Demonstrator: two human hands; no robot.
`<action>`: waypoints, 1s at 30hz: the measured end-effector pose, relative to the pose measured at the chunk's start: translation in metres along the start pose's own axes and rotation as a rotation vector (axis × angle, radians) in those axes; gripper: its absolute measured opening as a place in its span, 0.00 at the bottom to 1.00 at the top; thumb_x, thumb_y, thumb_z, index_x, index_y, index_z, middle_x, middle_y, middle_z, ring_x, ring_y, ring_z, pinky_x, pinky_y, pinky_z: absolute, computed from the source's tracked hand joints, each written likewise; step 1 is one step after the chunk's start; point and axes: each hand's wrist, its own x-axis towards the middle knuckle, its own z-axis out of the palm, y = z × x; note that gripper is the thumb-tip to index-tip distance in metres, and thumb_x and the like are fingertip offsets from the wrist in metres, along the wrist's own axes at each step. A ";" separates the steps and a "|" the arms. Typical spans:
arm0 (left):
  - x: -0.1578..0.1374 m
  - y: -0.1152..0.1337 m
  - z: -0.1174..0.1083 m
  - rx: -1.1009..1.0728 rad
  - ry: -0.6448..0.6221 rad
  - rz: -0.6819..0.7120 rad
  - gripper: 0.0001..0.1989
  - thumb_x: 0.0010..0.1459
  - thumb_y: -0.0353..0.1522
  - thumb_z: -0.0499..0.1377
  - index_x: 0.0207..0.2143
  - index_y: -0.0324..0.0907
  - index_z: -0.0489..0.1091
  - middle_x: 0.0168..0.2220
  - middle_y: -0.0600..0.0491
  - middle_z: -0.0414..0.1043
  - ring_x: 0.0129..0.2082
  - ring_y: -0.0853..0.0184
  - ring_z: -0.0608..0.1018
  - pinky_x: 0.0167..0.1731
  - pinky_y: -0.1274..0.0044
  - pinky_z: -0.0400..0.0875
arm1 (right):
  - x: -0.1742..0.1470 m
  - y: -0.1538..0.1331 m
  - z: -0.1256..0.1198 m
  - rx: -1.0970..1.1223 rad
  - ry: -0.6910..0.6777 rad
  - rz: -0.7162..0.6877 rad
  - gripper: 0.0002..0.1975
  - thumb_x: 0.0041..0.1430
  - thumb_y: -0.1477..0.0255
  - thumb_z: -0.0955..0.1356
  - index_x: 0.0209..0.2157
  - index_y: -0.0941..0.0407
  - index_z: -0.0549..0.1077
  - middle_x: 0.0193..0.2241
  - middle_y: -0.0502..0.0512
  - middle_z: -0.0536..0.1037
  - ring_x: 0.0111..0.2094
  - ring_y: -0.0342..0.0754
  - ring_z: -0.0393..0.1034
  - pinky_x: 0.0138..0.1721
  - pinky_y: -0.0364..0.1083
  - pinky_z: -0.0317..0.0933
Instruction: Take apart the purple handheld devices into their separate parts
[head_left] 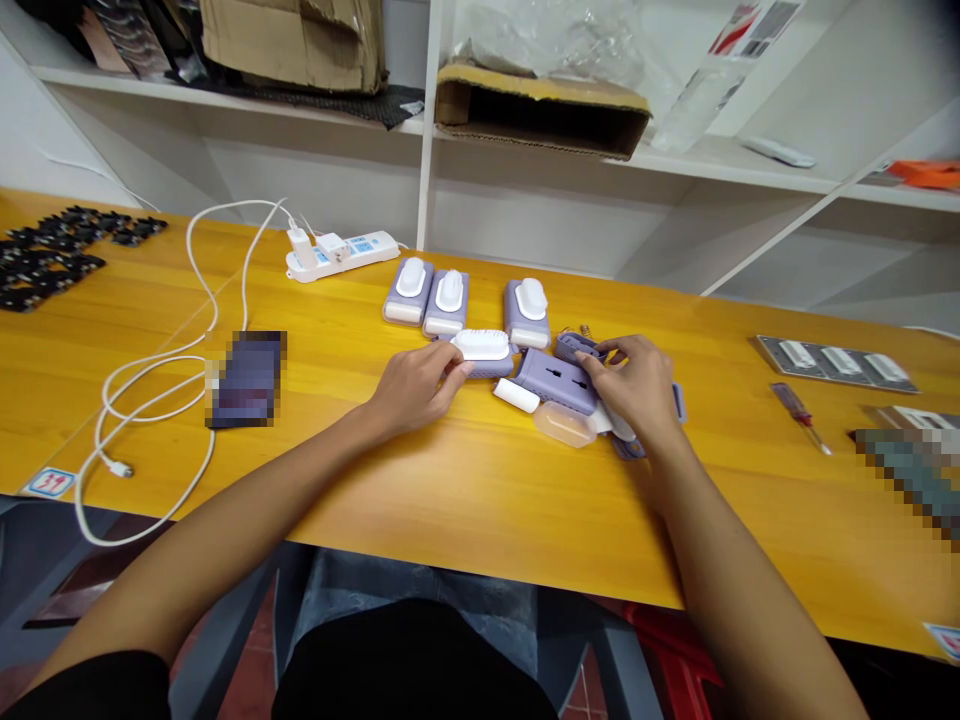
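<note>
My left hand (pixel 424 385) is closed, with thumb and fingertips on the near left end of a purple case with a ridged white oval top (pixel 481 346). My right hand (pixel 631 378) bends over a small purple part (pixel 576 346), thumb and forefinger pinching its edge. Between the hands lies a purple housing with two dark slots (pixel 556 380). A white cap (pixel 517 395) and a clear oval cover (pixel 565 425) rest in front of it. More purple pieces (pixel 628 446) lie partly hidden below my right hand.
Three purple cases with white tops (pixel 448 300) stand behind my hands. On the left are a phone (pixel 247 380), a looped white cable (pixel 105 420), a power strip (pixel 345 256) and black parts (pixel 52 255). A screwdriver (pixel 799 415) and a metal tray (pixel 836 363) lie right.
</note>
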 end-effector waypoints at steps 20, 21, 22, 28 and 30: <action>0.004 -0.018 0.005 -0.028 -0.050 0.019 0.36 0.69 0.39 0.66 0.75 0.43 0.58 0.74 0.36 0.66 0.75 0.44 0.69 0.73 0.51 0.66 | -0.014 -0.026 0.000 0.078 0.059 -0.303 0.14 0.70 0.56 0.73 0.39 0.52 0.82 0.42 0.64 0.86 0.49 0.66 0.78 0.56 0.64 0.71; 0.003 -0.021 0.007 -0.042 -0.095 0.003 0.39 0.69 0.39 0.66 0.76 0.43 0.56 0.75 0.36 0.65 0.76 0.44 0.68 0.73 0.51 0.65 | -0.017 -0.031 0.000 0.103 0.062 -0.344 0.13 0.71 0.57 0.73 0.41 0.52 0.83 0.43 0.63 0.86 0.49 0.65 0.78 0.56 0.64 0.71; 0.002 -0.023 0.009 -0.052 -0.134 -0.014 0.40 0.70 0.39 0.65 0.77 0.43 0.55 0.76 0.36 0.64 0.77 0.44 0.67 0.74 0.50 0.65 | -0.019 -0.036 0.000 0.126 0.058 -0.384 0.12 0.71 0.57 0.73 0.42 0.52 0.83 0.43 0.63 0.86 0.50 0.65 0.78 0.56 0.65 0.71; 0.004 -0.030 0.014 -0.067 -0.206 -0.053 0.35 0.73 0.38 0.61 0.76 0.41 0.58 0.75 0.37 0.66 0.77 0.45 0.68 0.75 0.52 0.63 | -0.031 -0.058 0.003 0.209 -0.041 -0.582 0.11 0.72 0.61 0.74 0.51 0.50 0.82 0.49 0.61 0.86 0.51 0.65 0.78 0.59 0.68 0.71; 0.007 -0.031 0.011 -0.070 -0.214 -0.050 0.34 0.72 0.38 0.62 0.76 0.42 0.59 0.75 0.37 0.67 0.76 0.45 0.69 0.74 0.52 0.64 | -0.034 -0.062 0.003 0.230 -0.059 -0.612 0.12 0.72 0.61 0.74 0.52 0.50 0.82 0.50 0.61 0.86 0.52 0.65 0.78 0.59 0.69 0.71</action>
